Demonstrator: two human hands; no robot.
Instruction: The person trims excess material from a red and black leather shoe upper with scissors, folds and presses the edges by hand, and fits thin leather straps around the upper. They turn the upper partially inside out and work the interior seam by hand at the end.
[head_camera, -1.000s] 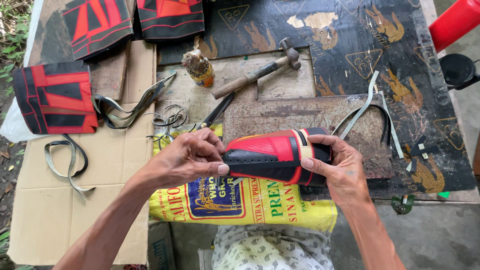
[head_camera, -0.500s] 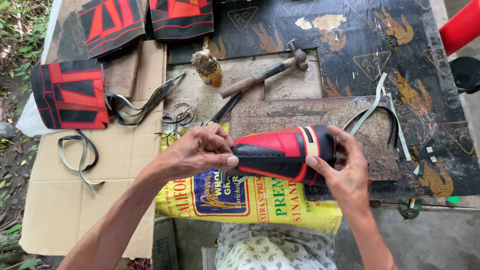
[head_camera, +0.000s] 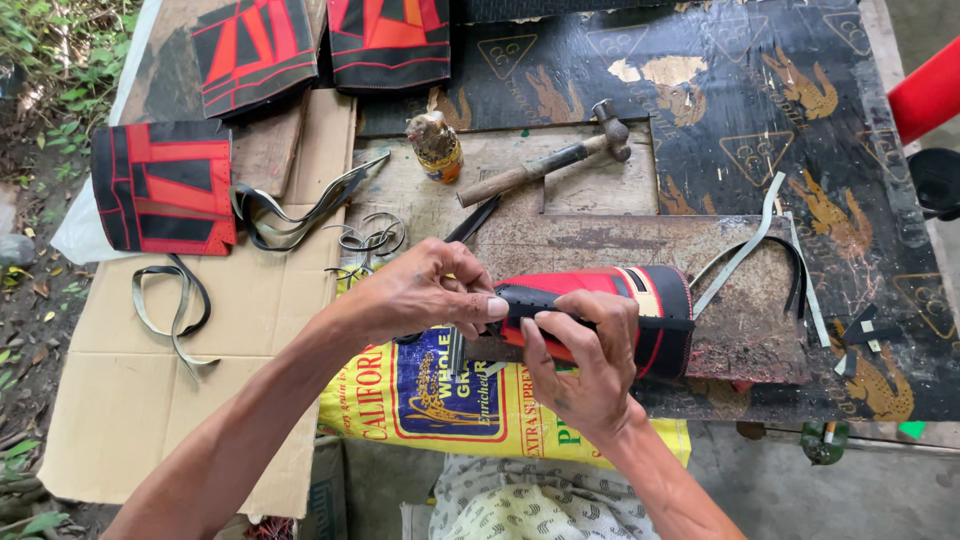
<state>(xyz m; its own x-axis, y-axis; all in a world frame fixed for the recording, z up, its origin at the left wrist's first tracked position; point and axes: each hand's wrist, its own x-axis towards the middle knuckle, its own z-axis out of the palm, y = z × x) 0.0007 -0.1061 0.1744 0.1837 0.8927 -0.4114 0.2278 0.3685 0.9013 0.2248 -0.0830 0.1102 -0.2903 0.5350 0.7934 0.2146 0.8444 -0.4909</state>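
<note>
Between both hands (head_camera: 500, 320): red-black sleeve (head_camera: 625, 305)

A yellow sack (head_camera: 420, 405) with a blue-and-red printed panel lies flat just below the hammer's (head_camera: 545, 168) board, hanging over the bench edge.

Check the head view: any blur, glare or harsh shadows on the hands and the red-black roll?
Head view: even, soft daylight, no glare; left hand, right hand and the red-and-black rolled piece are sharp, only faint shadow beneath them; hammer crisp; slight wide-angle bending toward the edges.
</note>
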